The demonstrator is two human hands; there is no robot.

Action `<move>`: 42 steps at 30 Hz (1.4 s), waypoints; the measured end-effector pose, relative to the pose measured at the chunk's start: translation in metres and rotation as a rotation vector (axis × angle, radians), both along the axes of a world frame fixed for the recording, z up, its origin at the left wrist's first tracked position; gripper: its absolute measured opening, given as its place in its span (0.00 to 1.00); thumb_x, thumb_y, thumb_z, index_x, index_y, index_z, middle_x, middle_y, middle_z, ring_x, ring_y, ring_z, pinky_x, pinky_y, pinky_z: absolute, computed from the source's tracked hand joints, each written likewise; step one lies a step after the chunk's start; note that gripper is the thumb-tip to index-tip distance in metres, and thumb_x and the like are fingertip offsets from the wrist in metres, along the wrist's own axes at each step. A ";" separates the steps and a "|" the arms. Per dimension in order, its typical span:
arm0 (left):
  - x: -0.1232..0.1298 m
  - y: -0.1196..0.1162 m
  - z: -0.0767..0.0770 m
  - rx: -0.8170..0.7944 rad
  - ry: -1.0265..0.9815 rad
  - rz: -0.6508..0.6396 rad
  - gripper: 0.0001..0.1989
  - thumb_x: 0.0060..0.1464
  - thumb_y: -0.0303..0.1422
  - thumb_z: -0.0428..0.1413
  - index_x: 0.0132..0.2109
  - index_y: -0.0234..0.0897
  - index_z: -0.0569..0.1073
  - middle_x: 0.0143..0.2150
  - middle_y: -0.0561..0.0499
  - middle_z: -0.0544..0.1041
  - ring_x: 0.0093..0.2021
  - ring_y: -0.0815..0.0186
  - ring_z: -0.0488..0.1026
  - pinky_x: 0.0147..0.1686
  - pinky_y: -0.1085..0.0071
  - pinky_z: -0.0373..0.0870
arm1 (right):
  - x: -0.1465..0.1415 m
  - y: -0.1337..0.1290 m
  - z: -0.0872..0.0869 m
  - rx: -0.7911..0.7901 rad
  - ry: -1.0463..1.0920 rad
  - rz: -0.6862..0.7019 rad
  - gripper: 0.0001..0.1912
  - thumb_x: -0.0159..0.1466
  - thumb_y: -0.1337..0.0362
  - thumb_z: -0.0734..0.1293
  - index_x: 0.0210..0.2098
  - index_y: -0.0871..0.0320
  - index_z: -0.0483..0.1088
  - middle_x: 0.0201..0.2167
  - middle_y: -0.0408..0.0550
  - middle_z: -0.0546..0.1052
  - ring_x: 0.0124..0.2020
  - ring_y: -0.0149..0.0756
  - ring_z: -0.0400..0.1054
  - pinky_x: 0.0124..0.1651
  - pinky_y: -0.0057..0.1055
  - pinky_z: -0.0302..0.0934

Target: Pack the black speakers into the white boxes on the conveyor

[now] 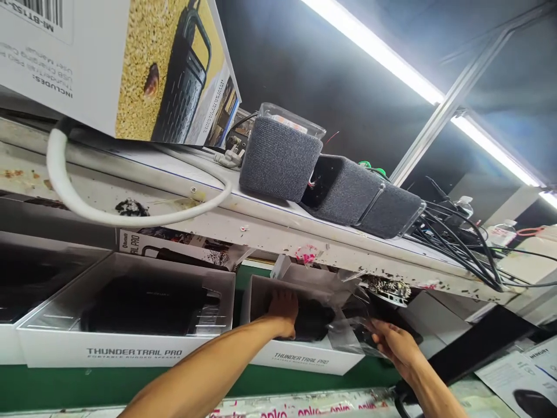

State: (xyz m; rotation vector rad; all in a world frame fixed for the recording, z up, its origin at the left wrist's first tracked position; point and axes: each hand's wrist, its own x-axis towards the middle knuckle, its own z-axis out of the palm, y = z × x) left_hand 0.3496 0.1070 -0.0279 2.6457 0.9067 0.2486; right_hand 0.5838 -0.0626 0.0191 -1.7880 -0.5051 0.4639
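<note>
Head view: shelf (pixel 270 223) carrying grey speakers (pixel 278 159) at its front edge; open box (pixel 300 357) lying beneath; black speaker (pixel 311 322) sitting inside; left hand (pixel 282 310) pressing it, fingers together; right hand (pixel 394 342) pinching plastic bag (pixel 348 331), apparently steadying it.

From my remote seat, my left hand (pixel 284 310) reaches into the open white box (pixel 300 354), its fingertips hidden against the black speaker (pixel 311 322), whose shape I can't make out under the clear plastic bag (pixel 348 325). My right hand (pixel 394 342) has its fingers partly lost in that bag, so its grip is unclear. The printed carton (pixel 108 64) above is cut off by the top and left edges.
</note>
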 end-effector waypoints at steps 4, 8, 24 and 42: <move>-0.018 0.002 0.007 -0.027 -0.068 -0.003 0.51 0.32 0.39 0.74 0.64 0.34 0.65 0.64 0.33 0.69 0.64 0.38 0.64 0.67 0.44 0.55 | 0.005 -0.002 0.002 0.007 0.132 -0.108 0.13 0.49 0.61 0.72 0.32 0.62 0.74 0.37 0.57 0.81 0.18 0.24 0.62 0.18 0.22 0.58; -0.035 0.005 0.014 -0.096 -0.183 0.007 0.49 0.33 0.36 0.74 0.63 0.35 0.67 0.63 0.37 0.70 0.63 0.43 0.65 0.64 0.53 0.63 | 0.001 -0.001 0.016 0.037 0.182 -0.108 0.11 0.47 0.65 0.71 0.30 0.62 0.74 0.36 0.56 0.81 0.17 0.23 0.60 0.17 0.21 0.56; -0.077 0.024 0.040 -0.313 -0.389 -0.119 0.47 0.35 0.37 0.72 0.63 0.42 0.64 0.63 0.47 0.71 0.59 0.54 0.71 0.55 0.64 0.71 | -0.034 0.024 0.015 -0.086 0.096 0.119 0.11 0.51 0.64 0.74 0.32 0.62 0.73 0.33 0.54 0.81 0.16 0.24 0.62 0.19 0.22 0.56; -0.065 0.016 0.018 0.034 0.019 -0.108 0.50 0.30 0.27 0.74 0.64 0.34 0.68 0.66 0.34 0.69 0.66 0.40 0.65 0.65 0.50 0.63 | -0.075 0.048 -0.014 -0.380 -0.565 0.341 0.33 0.65 0.52 0.62 0.66 0.61 0.63 0.62 0.62 0.70 0.62 0.54 0.66 0.58 0.45 0.64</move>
